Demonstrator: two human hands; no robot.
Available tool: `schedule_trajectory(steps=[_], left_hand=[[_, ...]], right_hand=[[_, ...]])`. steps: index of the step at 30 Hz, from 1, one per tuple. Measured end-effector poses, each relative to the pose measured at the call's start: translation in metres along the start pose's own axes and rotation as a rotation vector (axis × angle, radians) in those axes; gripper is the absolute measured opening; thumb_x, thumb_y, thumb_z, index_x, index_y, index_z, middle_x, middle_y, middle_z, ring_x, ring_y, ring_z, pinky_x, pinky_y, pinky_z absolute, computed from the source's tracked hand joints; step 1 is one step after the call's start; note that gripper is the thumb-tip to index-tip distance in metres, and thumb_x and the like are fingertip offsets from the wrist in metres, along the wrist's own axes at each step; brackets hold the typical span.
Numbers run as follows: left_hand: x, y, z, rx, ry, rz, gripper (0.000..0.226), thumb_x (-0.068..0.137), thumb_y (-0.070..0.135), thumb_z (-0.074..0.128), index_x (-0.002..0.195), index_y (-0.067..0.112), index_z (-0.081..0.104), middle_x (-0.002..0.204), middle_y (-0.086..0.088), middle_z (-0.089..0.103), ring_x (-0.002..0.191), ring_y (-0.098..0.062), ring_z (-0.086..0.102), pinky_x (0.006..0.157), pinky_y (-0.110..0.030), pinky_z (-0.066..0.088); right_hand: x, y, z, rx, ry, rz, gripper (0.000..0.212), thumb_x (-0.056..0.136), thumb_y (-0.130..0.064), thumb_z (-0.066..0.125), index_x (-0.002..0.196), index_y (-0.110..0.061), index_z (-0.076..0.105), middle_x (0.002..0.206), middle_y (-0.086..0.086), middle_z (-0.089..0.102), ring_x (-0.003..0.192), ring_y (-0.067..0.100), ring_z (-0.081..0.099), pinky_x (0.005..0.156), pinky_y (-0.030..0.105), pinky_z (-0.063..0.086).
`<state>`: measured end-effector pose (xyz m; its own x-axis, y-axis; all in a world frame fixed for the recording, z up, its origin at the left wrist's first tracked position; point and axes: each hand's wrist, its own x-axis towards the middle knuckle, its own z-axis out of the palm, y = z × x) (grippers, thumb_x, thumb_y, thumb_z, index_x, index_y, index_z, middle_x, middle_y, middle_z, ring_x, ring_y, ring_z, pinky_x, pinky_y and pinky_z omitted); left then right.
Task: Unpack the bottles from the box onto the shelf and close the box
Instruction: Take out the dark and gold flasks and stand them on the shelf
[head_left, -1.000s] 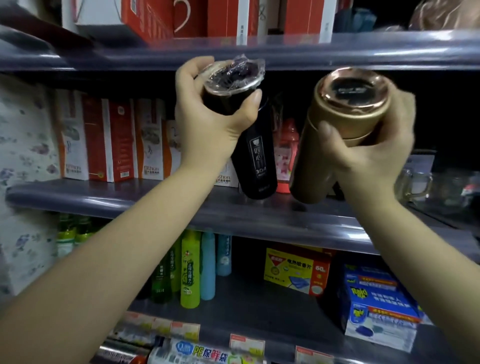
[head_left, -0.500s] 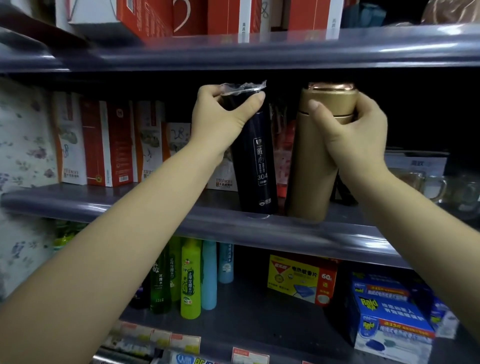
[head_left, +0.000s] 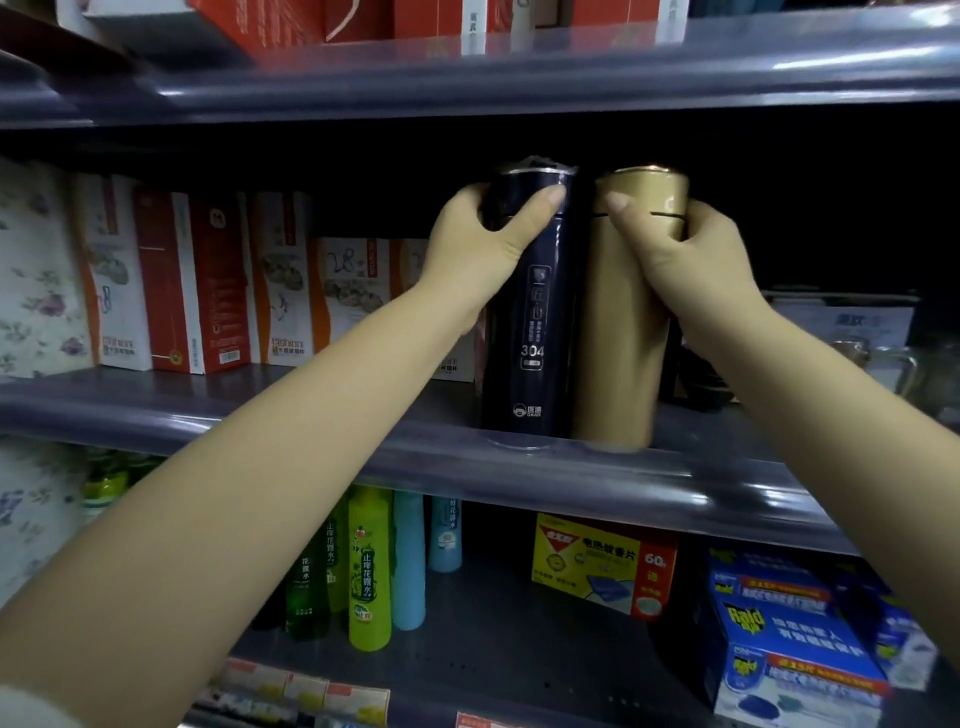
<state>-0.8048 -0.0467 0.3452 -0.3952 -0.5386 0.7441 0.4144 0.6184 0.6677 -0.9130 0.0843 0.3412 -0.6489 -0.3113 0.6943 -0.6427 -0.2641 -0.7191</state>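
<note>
A dark navy flask (head_left: 530, 332) with white lettering stands upright near the front edge of the middle shelf (head_left: 260, 415). Clear plastic wrap covers its cap. My left hand (head_left: 483, 244) grips it around the top. Right beside it, touching, stands a gold flask (head_left: 623, 322), also upright on the same shelf. My right hand (head_left: 685, 254) is wrapped around its cap end. The box is not in view.
Red and white cartons (head_left: 171, 280) line the middle shelf to the left; glass mugs (head_left: 883, 358) sit at its right. Below stand green and blue spray bottles (head_left: 369, 571), a yellow carton (head_left: 597, 561) and blue Raid boxes (head_left: 789, 639). The upper shelf (head_left: 519, 78) hangs close overhead.
Both flasks went from tilted and raised to upright on the middle shelf, and have come together until they touch. Both hands still hold their tops.
</note>
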Motion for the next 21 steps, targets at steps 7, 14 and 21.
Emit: schedule_trajectory(steps=[7, 14, 21], left_hand=[[-0.025, -0.013, -0.009, 0.108, -0.153, -0.086, 0.057, 0.072, 0.05, 0.076, 0.119, 0.023, 0.057, 0.113, 0.006, 0.066, 0.106, -0.01, 0.062, 0.093, -0.031, 0.051], [-0.035, -0.027, -0.017, 0.142, -0.124, -0.071, 0.039, 0.077, 0.038, 0.076, 0.11, 0.026, 0.06, 0.099, 0.017, 0.065, 0.09, 0.008, 0.059, 0.067, -0.003, 0.046], [-0.032, -0.036, -0.022, 0.128, -0.084, -0.109, 0.048, 0.076, 0.043, 0.076, 0.117, 0.023, 0.059, 0.107, 0.012, 0.066, 0.099, 0.0, 0.061, 0.079, -0.016, 0.048]], right_hand=[[-0.01, 0.011, -0.026, 0.009, -0.342, 0.012, 0.036, 0.085, -0.032, 0.068, 0.117, -0.017, 0.061, 0.103, -0.002, 0.071, 0.091, 0.011, 0.07, 0.073, 0.025, 0.052], [-0.012, 0.013, -0.033, 0.077, -0.405, 0.017, 0.046, 0.079, -0.03, 0.072, 0.12, -0.012, 0.06, 0.107, 0.0, 0.071, 0.095, 0.011, 0.07, 0.073, 0.021, 0.053], [-0.014, 0.017, -0.028, 0.065, -0.331, -0.019, 0.028, 0.086, -0.022, 0.069, 0.111, -0.015, 0.062, 0.1, -0.001, 0.071, 0.089, 0.01, 0.07, 0.072, 0.022, 0.053]])
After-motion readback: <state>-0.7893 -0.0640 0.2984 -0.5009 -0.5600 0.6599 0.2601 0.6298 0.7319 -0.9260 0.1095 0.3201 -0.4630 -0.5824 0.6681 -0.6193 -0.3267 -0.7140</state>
